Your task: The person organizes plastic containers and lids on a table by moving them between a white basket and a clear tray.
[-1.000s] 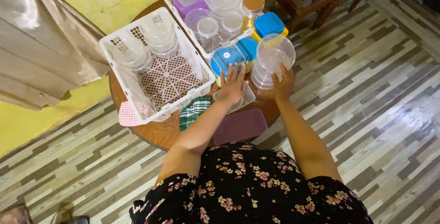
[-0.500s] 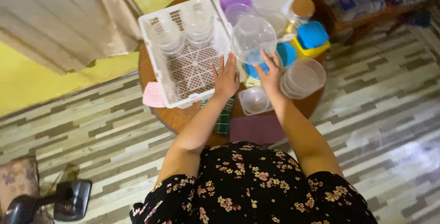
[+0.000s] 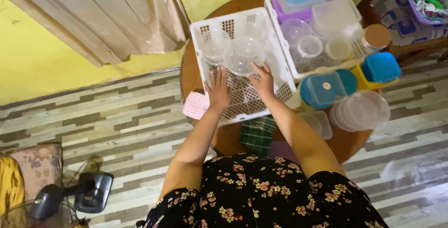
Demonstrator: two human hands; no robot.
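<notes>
A clear round plastic container is held over the white lattice basket on the round wooden table. My right hand grips its near rim. My left hand is spread flat inside the basket, just left of the container, fingers apart. More clear round containers sit stacked at the basket's far end. A stack of clear round lids lies at the table's right side.
A second white basket holds clear cups and purple and blue boxes. Blue-lidded tubs, a yellow tub with blue lid, a jar, a small clear square box and green and pink cloths lie around. A fan base stands on the striped floor.
My right hand lifted one clear container off the stack at the right and carried it left into the lattice basket. My left hand moved along into the basket. The view shifted left.
</notes>
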